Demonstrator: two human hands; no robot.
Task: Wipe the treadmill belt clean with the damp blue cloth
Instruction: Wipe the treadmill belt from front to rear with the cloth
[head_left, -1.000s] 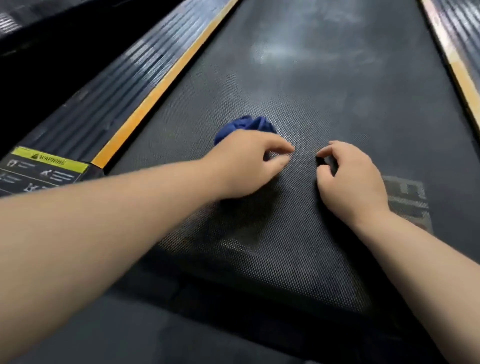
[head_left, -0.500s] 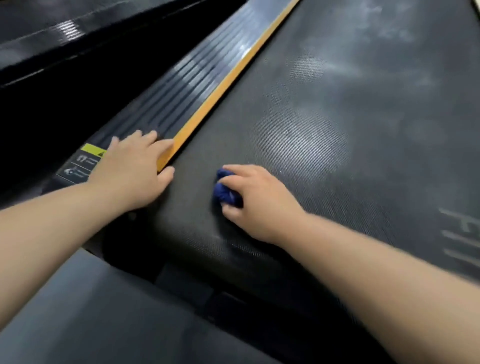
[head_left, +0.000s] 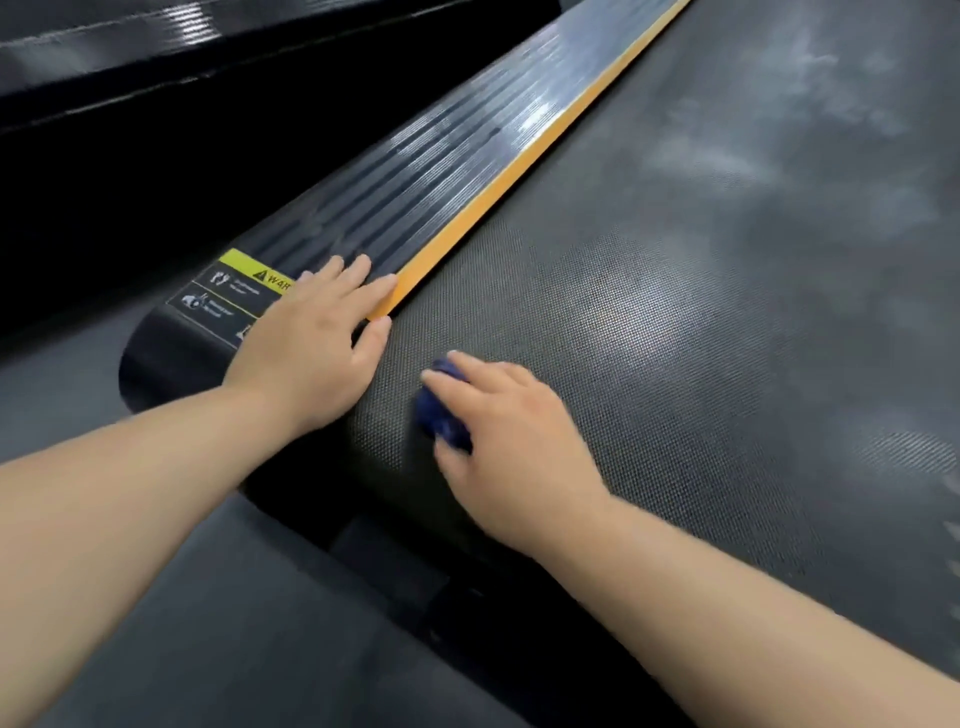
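Observation:
The dark textured treadmill belt fills the right and centre, with pale dusty smears further up. My right hand grips the bunched blue cloth and holds it against the belt near its rear left corner; most of the cloth is hidden under the fingers. My left hand lies flat, fingers straight, on the ribbed left side rail, its fingertips reaching the rail's orange stripe.
A yellow and black warning label sits at the rail's rear end, partly under my left hand. Grey floor lies below the treadmill's rear edge. Another dark machine frame runs along the far left.
The cloth passed from my left hand to my right, which now grips it near the belt's left edge. My left hand moved onto the side rail and lies flat.

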